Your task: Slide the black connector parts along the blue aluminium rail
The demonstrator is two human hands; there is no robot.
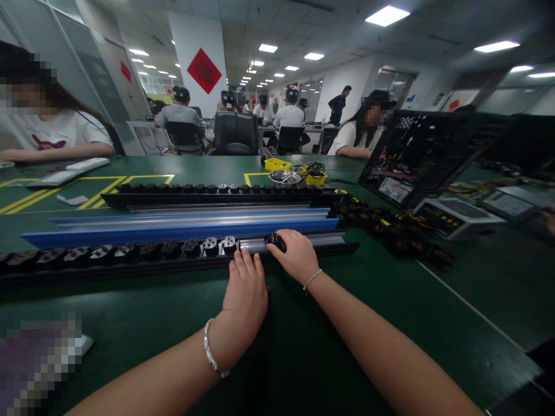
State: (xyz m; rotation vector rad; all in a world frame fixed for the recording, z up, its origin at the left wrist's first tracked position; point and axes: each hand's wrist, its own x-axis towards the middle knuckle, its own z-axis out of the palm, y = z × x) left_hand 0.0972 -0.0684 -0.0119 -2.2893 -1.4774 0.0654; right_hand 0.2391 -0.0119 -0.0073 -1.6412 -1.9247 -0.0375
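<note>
A long black power strip housing (299,249) lies across the table in front of me, a row of socket modules (162,250) seated along its left part. My right hand (297,254) is closed on a black socket module (276,241) at the channel's bare metal stretch; its fingers partly cover the module. To the left of it, my left hand (247,289) has its fingers stretched out, their tips touching the front edge of the housing beside two lighter modules (220,245). I see nothing held in that hand.
Behind lie blue rails (182,232) and another black strip with sockets (217,198). A metal bowl (284,178) and yellow bins (277,166) stand farther back. At right are loose sockets with wires (390,222), an open computer case (425,156) and power supply units (455,218). People sit opposite.
</note>
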